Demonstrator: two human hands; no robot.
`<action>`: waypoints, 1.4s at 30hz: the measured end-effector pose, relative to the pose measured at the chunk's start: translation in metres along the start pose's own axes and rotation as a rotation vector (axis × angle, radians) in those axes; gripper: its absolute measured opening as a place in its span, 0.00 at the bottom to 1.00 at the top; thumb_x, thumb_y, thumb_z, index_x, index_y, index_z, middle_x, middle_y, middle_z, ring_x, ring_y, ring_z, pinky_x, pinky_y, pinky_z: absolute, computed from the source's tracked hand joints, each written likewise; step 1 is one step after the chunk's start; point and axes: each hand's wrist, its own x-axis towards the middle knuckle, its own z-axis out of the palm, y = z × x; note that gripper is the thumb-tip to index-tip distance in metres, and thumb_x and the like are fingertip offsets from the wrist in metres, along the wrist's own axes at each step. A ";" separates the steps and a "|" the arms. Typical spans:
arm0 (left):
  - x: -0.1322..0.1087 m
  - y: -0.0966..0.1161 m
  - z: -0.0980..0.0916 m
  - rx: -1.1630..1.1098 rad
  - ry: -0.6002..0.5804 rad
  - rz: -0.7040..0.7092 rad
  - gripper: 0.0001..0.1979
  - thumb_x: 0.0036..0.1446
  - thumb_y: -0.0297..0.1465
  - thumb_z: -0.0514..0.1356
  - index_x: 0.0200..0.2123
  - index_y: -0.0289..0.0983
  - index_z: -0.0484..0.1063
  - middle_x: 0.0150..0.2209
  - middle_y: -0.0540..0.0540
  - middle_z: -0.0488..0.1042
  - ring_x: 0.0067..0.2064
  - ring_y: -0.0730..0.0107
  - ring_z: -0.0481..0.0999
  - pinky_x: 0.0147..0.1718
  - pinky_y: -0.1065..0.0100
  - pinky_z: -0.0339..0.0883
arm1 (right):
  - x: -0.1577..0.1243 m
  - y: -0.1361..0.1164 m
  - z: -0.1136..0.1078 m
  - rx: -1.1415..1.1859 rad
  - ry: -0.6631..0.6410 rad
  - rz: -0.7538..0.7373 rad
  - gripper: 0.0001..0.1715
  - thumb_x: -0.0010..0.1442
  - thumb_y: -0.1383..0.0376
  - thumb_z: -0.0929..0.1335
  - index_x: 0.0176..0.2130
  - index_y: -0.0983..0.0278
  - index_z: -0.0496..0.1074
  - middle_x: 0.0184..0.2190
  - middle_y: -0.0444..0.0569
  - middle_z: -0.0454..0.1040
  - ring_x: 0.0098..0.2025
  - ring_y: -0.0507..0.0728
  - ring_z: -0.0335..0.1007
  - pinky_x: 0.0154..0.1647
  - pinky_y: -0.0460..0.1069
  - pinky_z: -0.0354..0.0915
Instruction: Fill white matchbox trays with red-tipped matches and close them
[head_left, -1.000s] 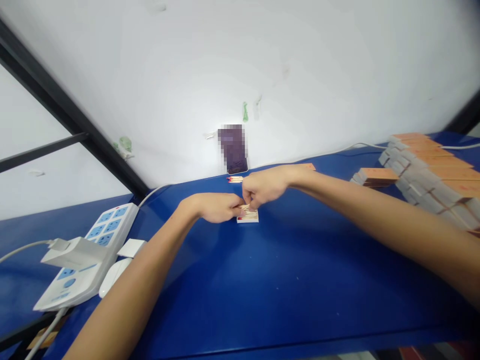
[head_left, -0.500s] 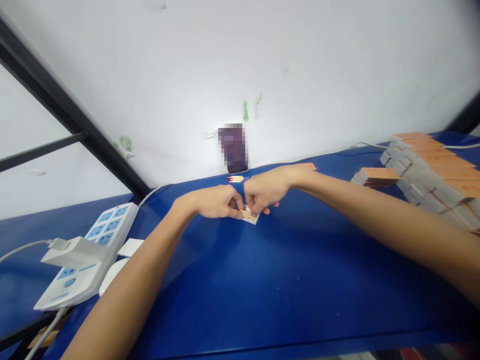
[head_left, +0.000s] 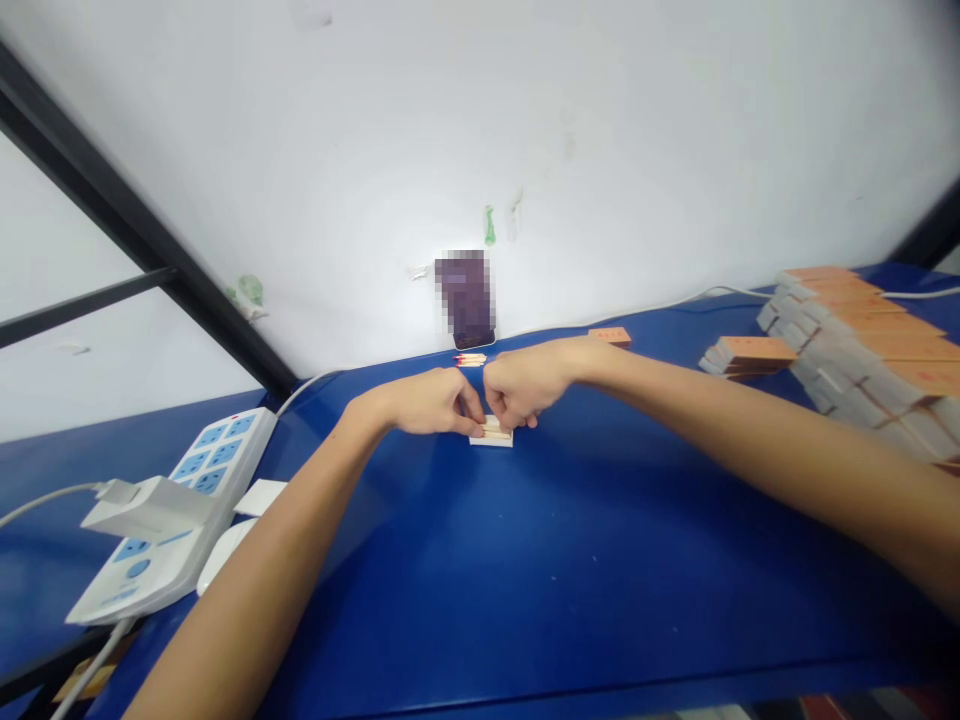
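Note:
A small white matchbox tray (head_left: 491, 442) lies on the blue table in front of me, with pale matchsticks (head_left: 495, 433) in it. At its left end, my left hand (head_left: 436, 402) is closed, thumb and fingertips pinching the tray. My right hand (head_left: 525, 388) is curled at the right end, its fingertips on the tray's edge and partly hidden by the hand itself. Beyond my hands lies a small row of loose red-tipped matches (head_left: 471, 360).
A phone with a blurred screen (head_left: 469, 298) leans on the wall. On the left are a white power strip (head_left: 217, 455) and plugged-in charger (head_left: 154, 508). Orange-topped matchboxes (head_left: 885, 335) are piled at right, with a smaller stack (head_left: 754, 352) and an orange box (head_left: 611, 337) nearby.
The tray has turned from slanted to nearly straight, its long side now facing me. Both hands have shifted slightly with it and stay at its ends.

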 end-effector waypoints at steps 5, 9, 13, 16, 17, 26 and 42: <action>-0.002 -0.001 -0.001 -0.032 0.014 -0.003 0.12 0.54 0.36 0.62 0.39 0.39 0.82 0.35 0.50 0.81 0.30 0.73 0.73 0.29 0.73 0.61 | -0.002 0.002 0.000 -0.010 0.047 -0.039 0.10 0.54 0.63 0.68 0.31 0.68 0.76 0.25 0.46 0.76 0.25 0.52 0.68 0.29 0.46 0.59; 0.000 -0.005 -0.001 -0.024 0.020 0.011 0.13 0.55 0.38 0.61 0.36 0.37 0.82 0.31 0.50 0.80 0.26 0.75 0.68 0.27 0.72 0.58 | -0.002 -0.003 0.001 -0.024 0.044 -0.029 0.10 0.54 0.62 0.69 0.30 0.68 0.75 0.24 0.46 0.76 0.25 0.51 0.68 0.28 0.46 0.58; 0.002 -0.008 0.001 -0.019 0.020 0.029 0.13 0.55 0.38 0.61 0.37 0.36 0.82 0.30 0.49 0.80 0.26 0.75 0.67 0.26 0.72 0.58 | 0.001 -0.007 0.002 -0.078 0.039 -0.016 0.10 0.54 0.62 0.69 0.29 0.67 0.75 0.23 0.45 0.75 0.24 0.51 0.67 0.28 0.46 0.57; 0.004 -0.010 0.002 -0.026 0.019 0.032 0.13 0.54 0.37 0.62 0.38 0.37 0.82 0.31 0.49 0.80 0.29 0.73 0.71 0.28 0.73 0.60 | 0.002 -0.007 0.003 -0.098 0.046 -0.018 0.09 0.54 0.63 0.69 0.28 0.67 0.75 0.23 0.45 0.74 0.24 0.50 0.66 0.27 0.46 0.56; 0.004 -0.011 0.003 -0.029 0.020 0.030 0.13 0.54 0.37 0.62 0.38 0.37 0.82 0.32 0.48 0.80 0.29 0.72 0.72 0.29 0.73 0.61 | 0.002 -0.006 0.003 -0.102 0.050 -0.019 0.08 0.54 0.64 0.68 0.28 0.67 0.75 0.23 0.45 0.74 0.24 0.50 0.66 0.27 0.46 0.56; -0.001 -0.006 0.000 0.002 0.045 0.006 0.15 0.55 0.40 0.60 0.39 0.37 0.80 0.31 0.49 0.79 0.28 0.73 0.71 0.27 0.73 0.59 | -0.002 -0.005 0.001 -0.042 0.092 -0.092 0.10 0.55 0.65 0.67 0.33 0.67 0.77 0.23 0.45 0.73 0.25 0.50 0.64 0.29 0.46 0.56; 0.022 -0.057 0.027 0.273 0.570 -0.355 0.18 0.60 0.36 0.52 0.50 0.40 0.72 0.35 0.45 0.79 0.36 0.60 0.77 0.36 0.65 0.66 | 0.055 0.049 0.032 -0.205 0.769 0.254 0.20 0.65 0.63 0.60 0.52 0.68 0.70 0.48 0.61 0.75 0.45 0.64 0.74 0.41 0.52 0.64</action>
